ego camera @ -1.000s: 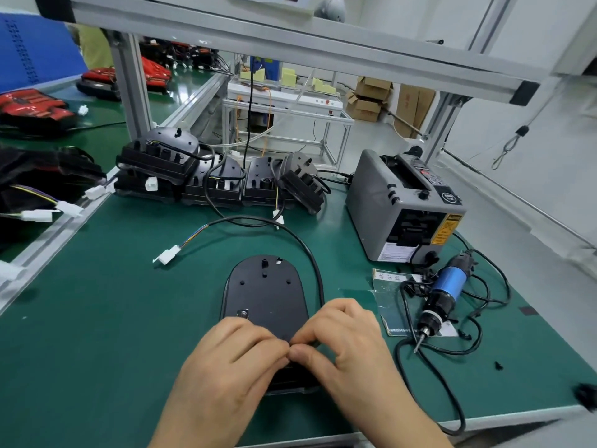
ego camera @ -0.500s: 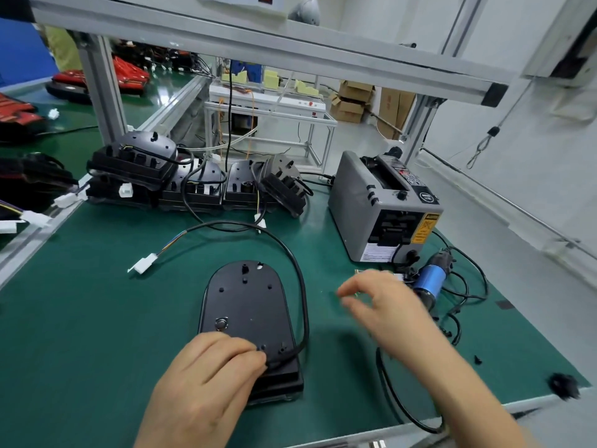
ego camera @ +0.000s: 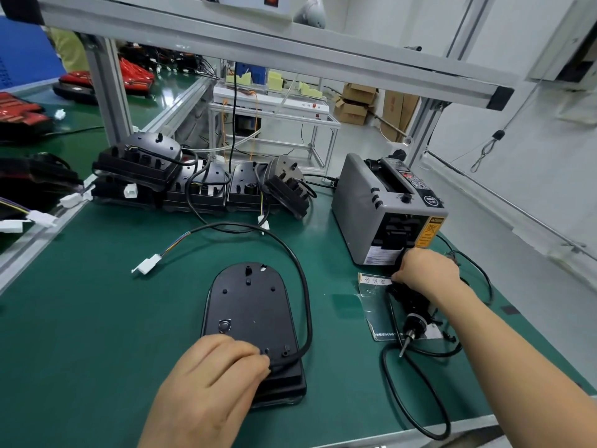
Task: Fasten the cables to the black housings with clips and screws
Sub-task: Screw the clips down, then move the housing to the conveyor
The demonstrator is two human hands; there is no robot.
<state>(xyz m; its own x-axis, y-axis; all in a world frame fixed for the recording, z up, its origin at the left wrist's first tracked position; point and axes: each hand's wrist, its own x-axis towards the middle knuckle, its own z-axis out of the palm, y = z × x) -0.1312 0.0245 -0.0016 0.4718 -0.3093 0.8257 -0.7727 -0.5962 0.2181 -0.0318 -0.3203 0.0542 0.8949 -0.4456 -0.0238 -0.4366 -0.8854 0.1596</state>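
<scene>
I see the green table point(ego camera: 97, 334) carrying everything, with the grey tape dispenser point(ego camera: 381, 215) at its right rear and a row of spare black housings point(ego camera: 200, 185) along the back. The black housing point(ego camera: 250, 318) I care about lies flat near the front centre, its cable point(ego camera: 300, 279) curving up the right side and over to a white connector point(ego camera: 147, 265). My left hand point(ego camera: 213, 379) presses fingertips on the cable at the housing's near end. My right hand point(ego camera: 426, 270) is curled around the electric screwdriver point(ego camera: 410, 321) lying beside the dispenser
</scene>
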